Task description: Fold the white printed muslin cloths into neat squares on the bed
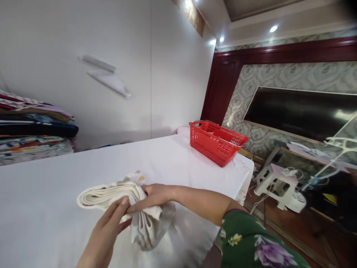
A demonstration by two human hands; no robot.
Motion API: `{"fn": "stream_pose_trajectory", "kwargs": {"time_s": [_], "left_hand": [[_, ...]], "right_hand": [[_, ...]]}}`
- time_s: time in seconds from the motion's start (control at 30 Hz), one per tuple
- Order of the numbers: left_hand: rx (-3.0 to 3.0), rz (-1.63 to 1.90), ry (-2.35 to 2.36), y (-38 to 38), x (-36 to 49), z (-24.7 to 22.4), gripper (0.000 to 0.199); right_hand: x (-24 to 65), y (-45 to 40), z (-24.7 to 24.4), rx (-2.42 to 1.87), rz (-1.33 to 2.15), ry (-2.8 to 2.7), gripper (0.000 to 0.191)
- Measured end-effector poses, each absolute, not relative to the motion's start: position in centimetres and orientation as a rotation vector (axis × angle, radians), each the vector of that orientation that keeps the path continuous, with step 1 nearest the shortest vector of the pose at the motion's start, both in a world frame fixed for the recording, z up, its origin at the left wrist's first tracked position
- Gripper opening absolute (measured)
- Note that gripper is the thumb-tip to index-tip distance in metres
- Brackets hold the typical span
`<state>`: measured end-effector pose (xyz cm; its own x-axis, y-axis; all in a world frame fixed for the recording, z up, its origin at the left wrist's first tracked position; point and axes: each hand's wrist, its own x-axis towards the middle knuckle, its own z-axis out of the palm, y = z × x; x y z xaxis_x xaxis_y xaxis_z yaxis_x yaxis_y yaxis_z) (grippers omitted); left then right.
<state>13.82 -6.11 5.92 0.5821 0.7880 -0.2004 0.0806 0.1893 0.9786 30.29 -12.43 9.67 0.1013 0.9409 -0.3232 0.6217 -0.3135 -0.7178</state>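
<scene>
A cream cloth (111,193) with grey and yellow printed patches is folded into many layers and bent over on the white-covered table. Its layered edges show at the left and at the lower end. My right hand (152,195) grips the bend from the right, thumb across the front, with some fingers hidden behind the fabric. From the lower left, my left hand (113,219) meets the same bundle near the right thumb. Its fingers and thumb are on either side of a fold, and the contact is partly hidden.
A red plastic basket (214,143) stands at the table's far right corner. Stacked folded fabrics (36,128) lie at the left by the white panel wall (117,111). Beyond the table's right edge are a white stool (276,184), cables and a stand (323,171).
</scene>
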Motion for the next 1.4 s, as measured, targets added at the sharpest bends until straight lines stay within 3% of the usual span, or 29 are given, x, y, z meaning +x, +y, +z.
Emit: {"fn": "stream_pose_trajectory", "kwargs": {"time_s": [0.2, 0.37, 0.57, 0.67, 0.87, 1.13, 1.4], "left_hand": [[1.376, 0.629, 0.872, -6.8, 14.0, 5.8, 0.050], [1.410, 0.594, 0.789, -8.3, 14.4, 6.8, 0.055], [1.347, 0.749, 0.729, -8.9, 14.5, 7.2, 0.064], [1.401, 0.830, 0.706, -8.5, 14.6, 6.0, 0.057], [1.718, 0.607, 0.746, -8.0, 14.7, 0.0, 0.037], [1.876, 0.500, 0.720, -8.5, 13.9, -2.2, 0.020], [1.876, 0.347, 0.818, -7.5, 13.9, -2.4, 0.025]], "right_hand": [[30.1, -12.4, 9.5, -1.646, 1.189, -1.557, 0.053], [30.7, -12.8, 7.6, -1.678, 1.233, -1.141, 0.038], [33.3, -14.8, 7.2, -1.463, 1.279, -0.845, 0.043], [35.0, -16.3, 8.1, -1.431, 1.232, -0.770, 0.048], [36.8, -18.1, 9.5, -1.372, 1.110, -0.721, 0.047], [40.5, -20.4, 12.6, -1.623, 0.684, -0.744, 0.039], [50.0, -26.8, 22.9, -1.878, -0.098, -0.823, 0.039]]}}
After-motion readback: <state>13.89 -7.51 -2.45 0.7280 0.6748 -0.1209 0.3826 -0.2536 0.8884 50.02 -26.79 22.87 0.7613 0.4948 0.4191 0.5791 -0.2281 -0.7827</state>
